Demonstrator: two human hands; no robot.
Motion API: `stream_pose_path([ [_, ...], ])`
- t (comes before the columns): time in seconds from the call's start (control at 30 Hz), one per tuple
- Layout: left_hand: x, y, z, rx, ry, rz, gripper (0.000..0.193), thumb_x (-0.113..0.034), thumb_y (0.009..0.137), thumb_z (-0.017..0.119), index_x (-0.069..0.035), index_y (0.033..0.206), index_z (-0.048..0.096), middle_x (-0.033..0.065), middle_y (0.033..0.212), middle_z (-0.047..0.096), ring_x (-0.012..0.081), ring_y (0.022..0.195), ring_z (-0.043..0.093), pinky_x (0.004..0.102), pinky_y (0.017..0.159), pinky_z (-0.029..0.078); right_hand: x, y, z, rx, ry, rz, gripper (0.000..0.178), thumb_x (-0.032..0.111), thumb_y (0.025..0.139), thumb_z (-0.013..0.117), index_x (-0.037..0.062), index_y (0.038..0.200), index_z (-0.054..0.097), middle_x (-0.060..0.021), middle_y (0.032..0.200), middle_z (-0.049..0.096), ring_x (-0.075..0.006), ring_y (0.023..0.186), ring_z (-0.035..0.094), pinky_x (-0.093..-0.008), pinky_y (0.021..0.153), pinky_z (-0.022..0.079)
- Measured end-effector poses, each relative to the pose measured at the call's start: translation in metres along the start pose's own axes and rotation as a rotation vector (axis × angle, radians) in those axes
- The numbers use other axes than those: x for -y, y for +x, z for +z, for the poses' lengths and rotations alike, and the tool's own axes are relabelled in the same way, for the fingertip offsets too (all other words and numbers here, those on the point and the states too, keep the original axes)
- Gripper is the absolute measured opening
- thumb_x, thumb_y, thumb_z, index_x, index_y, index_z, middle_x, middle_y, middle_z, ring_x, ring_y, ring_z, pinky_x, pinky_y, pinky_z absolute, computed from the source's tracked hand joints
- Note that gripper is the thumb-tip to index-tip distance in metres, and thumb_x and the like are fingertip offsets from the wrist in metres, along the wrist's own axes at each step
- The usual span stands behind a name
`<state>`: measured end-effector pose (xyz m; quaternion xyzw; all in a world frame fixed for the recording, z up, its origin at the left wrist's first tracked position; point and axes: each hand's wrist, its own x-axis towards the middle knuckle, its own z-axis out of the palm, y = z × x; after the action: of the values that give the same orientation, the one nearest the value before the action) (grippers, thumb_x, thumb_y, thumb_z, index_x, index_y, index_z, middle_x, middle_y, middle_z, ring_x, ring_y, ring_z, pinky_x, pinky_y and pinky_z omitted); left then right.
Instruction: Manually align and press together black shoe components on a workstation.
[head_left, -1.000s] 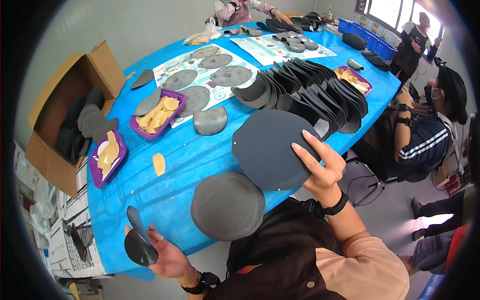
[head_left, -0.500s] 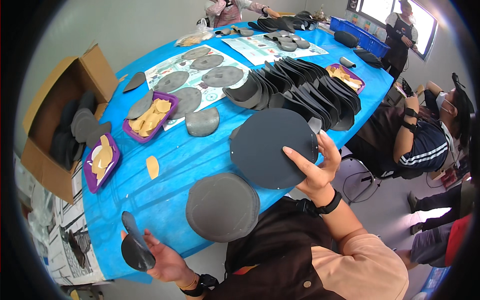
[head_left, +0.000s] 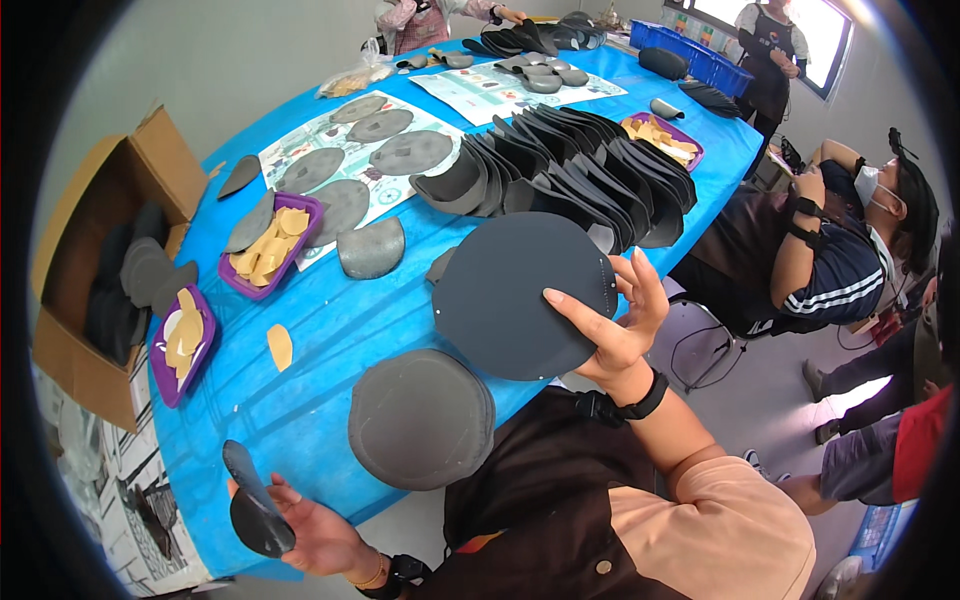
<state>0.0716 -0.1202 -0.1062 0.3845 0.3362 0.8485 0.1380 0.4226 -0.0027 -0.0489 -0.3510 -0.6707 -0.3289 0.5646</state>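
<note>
My right hand [head_left: 622, 340] grips the right edge of a large, flat, dark round disc [head_left: 505, 290], its thumb lying across the face. Low on the left, my left hand [head_left: 325, 540] holds a small curved black piece [head_left: 260, 522] that bends up into a thin flap; part of its grip is hidden behind the piece. Between the hands, a grey round pad [head_left: 420, 415] rests at the near table edge, seemingly layered at its rim. Just behind the disc stands a long row of black curved pieces [head_left: 570, 175].
Purple trays [head_left: 205, 345] of tan pieces and a loose tan oval [head_left: 280, 347] lie on the blue tabletop [head_left: 300, 430]. An open cardboard box [head_left: 165, 165] holds dark pieces at left. A printed sheet [head_left: 375, 190] bears grey ovals. A seated person [head_left: 840, 230] is at right.
The whole view has shifted a little, so the table and its things sit further left. Both hands keep hold of the same pieces, with little visible movement.
</note>
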Motion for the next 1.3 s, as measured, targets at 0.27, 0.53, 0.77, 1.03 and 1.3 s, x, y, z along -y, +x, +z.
stream_pose_path([
  [0.27, -0.001, 0.0, -0.004, 0.025, -0.003, -0.015, 0.082, -0.059, 0.086, 0.059, -0.002, 0.143, 0.041, 0.0167, 0.153, 0.034, 0.0282, 0.134, 0.041, 0.044, 0.111, 0.033, -0.002, -0.001, -0.002, 0.008, 0.002, 0.017, 0.038, 0.026, 0.062, 0.087, 0.0204, 0.098, 0.078, -0.0149, 0.141, 0.038, -0.0265, 0.095, 0.063, -0.029, 0.065, 0.05],
  [0.53, 0.001, -0.001, -0.008, 0.015, 0.01, 0.001, 0.08, -0.058, 0.088, 0.057, -0.003, 0.143, 0.041, 0.0161, 0.153, 0.034, 0.0268, 0.129, 0.045, 0.044, 0.111, 0.033, -0.003, -0.006, -0.003, 0.016, -0.018, 0.036, 0.038, 0.026, 0.062, 0.087, 0.02, 0.098, 0.079, -0.015, 0.141, 0.039, -0.0263, 0.097, 0.063, -0.029, 0.067, 0.051],
  [0.77, 0.001, -0.001, -0.012, 0.02, 0.012, 0.013, 0.081, -0.06, 0.088, 0.056, -0.004, 0.144, 0.039, 0.0166, 0.153, 0.033, 0.0278, 0.135, 0.04, 0.0445, 0.111, 0.032, -0.004, -0.008, -0.001, 0.013, -0.02, 0.04, 0.037, 0.028, 0.062, 0.086, 0.02, 0.098, 0.079, -0.0159, 0.14, 0.041, -0.0262, 0.098, 0.063, -0.0291, 0.067, 0.051],
  [1.03, -0.003, -0.002, -0.005, 0.036, 0.056, 0.018, 0.082, -0.061, 0.087, 0.056, -0.004, 0.144, 0.04, 0.0171, 0.154, 0.031, 0.028, 0.137, 0.038, 0.0446, 0.112, 0.031, -0.008, -0.005, -0.002, 0.018, -0.016, 0.025, 0.037, 0.028, 0.063, 0.086, 0.0191, 0.098, 0.079, -0.0158, 0.14, 0.041, -0.0257, 0.098, 0.064, -0.0284, 0.067, 0.051],
  [1.3, -0.008, -0.002, -0.006, -0.02, 0.0, 0.005, 0.08, -0.05, 0.089, 0.058, 0.0, 0.146, 0.034, 0.0181, 0.156, 0.027, 0.0304, 0.137, 0.038, 0.0459, 0.113, 0.032, -0.001, 0.0, 0.005, 0.067, 0.054, 0.076, 0.037, 0.023, 0.063, 0.082, 0.0147, 0.098, 0.078, -0.0174, 0.127, 0.055, -0.0282, 0.097, 0.064, -0.0346, 0.076, 0.053],
])
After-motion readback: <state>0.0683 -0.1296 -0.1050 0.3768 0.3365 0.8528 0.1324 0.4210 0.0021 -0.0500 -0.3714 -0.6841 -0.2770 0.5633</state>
